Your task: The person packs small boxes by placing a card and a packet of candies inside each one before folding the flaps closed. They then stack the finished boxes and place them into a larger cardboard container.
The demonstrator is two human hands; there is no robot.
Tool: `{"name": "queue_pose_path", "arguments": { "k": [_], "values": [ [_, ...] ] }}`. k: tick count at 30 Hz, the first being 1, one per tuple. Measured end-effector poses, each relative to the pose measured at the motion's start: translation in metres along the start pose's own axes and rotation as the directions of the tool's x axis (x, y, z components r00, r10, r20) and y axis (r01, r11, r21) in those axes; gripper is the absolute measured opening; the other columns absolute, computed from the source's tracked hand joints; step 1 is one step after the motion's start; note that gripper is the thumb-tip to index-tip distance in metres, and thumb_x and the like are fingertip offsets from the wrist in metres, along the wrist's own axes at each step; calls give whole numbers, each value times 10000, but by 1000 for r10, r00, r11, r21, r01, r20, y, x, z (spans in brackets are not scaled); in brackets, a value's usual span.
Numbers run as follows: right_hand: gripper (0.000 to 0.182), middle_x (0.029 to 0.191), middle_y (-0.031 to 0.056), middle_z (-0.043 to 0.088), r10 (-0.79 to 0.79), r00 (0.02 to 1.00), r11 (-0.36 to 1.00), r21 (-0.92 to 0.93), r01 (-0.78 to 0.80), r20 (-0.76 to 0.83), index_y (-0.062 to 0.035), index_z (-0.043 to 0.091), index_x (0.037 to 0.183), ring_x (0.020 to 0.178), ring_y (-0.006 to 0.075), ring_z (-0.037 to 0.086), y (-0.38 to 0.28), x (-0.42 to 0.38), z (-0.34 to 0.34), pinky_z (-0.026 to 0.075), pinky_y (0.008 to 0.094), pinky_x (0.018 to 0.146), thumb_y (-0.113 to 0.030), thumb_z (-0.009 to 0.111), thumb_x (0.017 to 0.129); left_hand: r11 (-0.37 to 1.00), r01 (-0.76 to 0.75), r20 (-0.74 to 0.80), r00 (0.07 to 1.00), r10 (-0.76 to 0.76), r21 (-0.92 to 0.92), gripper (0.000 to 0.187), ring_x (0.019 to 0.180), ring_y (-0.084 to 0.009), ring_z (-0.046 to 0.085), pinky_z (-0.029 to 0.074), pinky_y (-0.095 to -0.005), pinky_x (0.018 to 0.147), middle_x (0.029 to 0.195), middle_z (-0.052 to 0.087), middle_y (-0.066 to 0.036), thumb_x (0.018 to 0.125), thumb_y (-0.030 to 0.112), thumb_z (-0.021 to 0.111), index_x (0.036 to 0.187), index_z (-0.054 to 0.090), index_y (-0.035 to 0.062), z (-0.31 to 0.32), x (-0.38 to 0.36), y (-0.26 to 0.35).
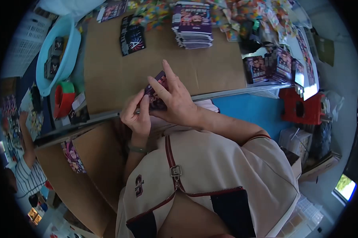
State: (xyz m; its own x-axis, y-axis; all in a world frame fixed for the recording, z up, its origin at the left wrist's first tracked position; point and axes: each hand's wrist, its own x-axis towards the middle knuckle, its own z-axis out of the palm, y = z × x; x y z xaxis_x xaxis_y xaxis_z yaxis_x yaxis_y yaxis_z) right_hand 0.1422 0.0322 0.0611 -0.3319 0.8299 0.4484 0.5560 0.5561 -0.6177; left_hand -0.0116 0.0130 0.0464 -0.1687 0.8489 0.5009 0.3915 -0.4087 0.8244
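Between my two hands, at the table's front edge, is a small dark purple printed packet [158,104]. My left hand [136,115] pinches its left side with thumb and fingers. Around its right side is my right hand [177,97], the thumb underneath, the index finger raised and another finger lying across the packet's face. Beyond them on the cardboard sheet [214,71] stands a stack of purple printed packets [192,23]. Dark cards marked with an "A" [134,41] lie to the left of that stack.
Small colourful wrapped pieces [155,14] cover the back of the table. More packets [282,65] stand at the right. A blue basin [68,51] with dark boxes and a red-green tape roll [63,99] are at left. An open carton [84,174] sits below; another person [26,170] is far left.
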Motion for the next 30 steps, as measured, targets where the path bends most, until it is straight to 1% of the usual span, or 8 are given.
{"name": "queue_pose_path", "arguments": {
  "k": [4, 8, 15, 18, 21, 24, 26, 30],
  "values": [
    [763, 1486, 306, 234, 136, 990, 971, -194, -141, -40, -76, 510, 1302, 1185, 453, 458, 22, -2, -59, 440, 504, 883, -252, 808, 621, 942, 277, 261, 939, -223, -191, 148, 689, -89, 594, 486, -232, 631, 844, 672, -70, 866, 9, 683, 1011, 704, -13, 41, 18, 18],
    [707, 1439, 288, 313, 335, 908, 756, -504, -418, -252, -61, 492, 1294, 1235, 458, 414, 79, -20, -136, 400, 538, 939, -222, 746, 654, 938, 166, 373, 927, -42, -305, 102, 651, -72, 575, 466, -213, 572, 830, 661, -52, 896, 40, 656, 972, 696, -15, 59, 24, 26],
    [590, 1466, 274, 312, 552, 758, 364, -718, -594, -347, 9, 455, 1327, 1300, 477, 356, 149, -59, -146, 298, 549, 1060, -163, 634, 793, 948, 220, 420, 901, -107, -230, 105, 619, -64, 570, 456, -200, 532, 828, 659, -48, 905, 40, 640, 978, 693, -14, 49, 15, 1],
    [534, 1407, 283, 399, 341, 852, 626, -579, -522, -398, 17, 488, 1298, 1275, 457, 405, 116, -8, -158, 343, 527, 1035, -120, 623, 800, 939, 296, 385, 898, -212, -172, 101, 594, -71, 566, 460, -204, 535, 812, 658, -52, 901, 30, 640, 972, 694, -17, 47, 20, -8],
    [417, 1233, 236, 573, 121, 943, 951, -235, -200, -311, 21, 576, 1168, 1116, 426, 550, 108, 71, -140, 447, 467, 935, -120, 665, 786, 936, 300, 328, 916, -229, -184, 170, 633, -82, 578, 465, -204, 533, 871, 663, -72, 902, 83, 659, 1041, 678, -13, 65, 45, -7],
    [398, 1180, 214, 600, -50, 966, 927, -373, -50, -253, 14, 623, 1080, 1048, 423, 582, 139, 131, -116, 463, 476, 907, -212, 704, 762, 922, 372, 320, 891, -321, -112, 378, 831, -147, 614, 515, -281, 654, 1067, 634, -131, 906, 168, 667, 1229, 578, -7, 96, 79, -3],
    [430, 1125, 206, 613, 363, 917, 866, -422, -267, 166, -3, 666, 988, 1036, 401, 588, 161, 159, -104, 474, 465, 889, -334, 734, 722, 991, 137, 197, 971, -135, 5, 609, 1067, -201, 587, 499, -329, 842, 1218, 582, -159, 935, 261, 636, 1426, 365, 23, 127, 89, -28],
    [548, 1057, 237, 611, 207, 977, 803, -579, -139, 51, -7, 676, 924, 1050, 375, 584, 160, 166, -85, 453, 457, 909, -470, 774, 648, 987, 17, 318, 946, -67, 158, 756, 1312, -426, 376, 342, -472, 1040, 1453, 333, -267, 906, 290, 626, 1461, 227, -34, 157, 109, -41]
  ]
}}
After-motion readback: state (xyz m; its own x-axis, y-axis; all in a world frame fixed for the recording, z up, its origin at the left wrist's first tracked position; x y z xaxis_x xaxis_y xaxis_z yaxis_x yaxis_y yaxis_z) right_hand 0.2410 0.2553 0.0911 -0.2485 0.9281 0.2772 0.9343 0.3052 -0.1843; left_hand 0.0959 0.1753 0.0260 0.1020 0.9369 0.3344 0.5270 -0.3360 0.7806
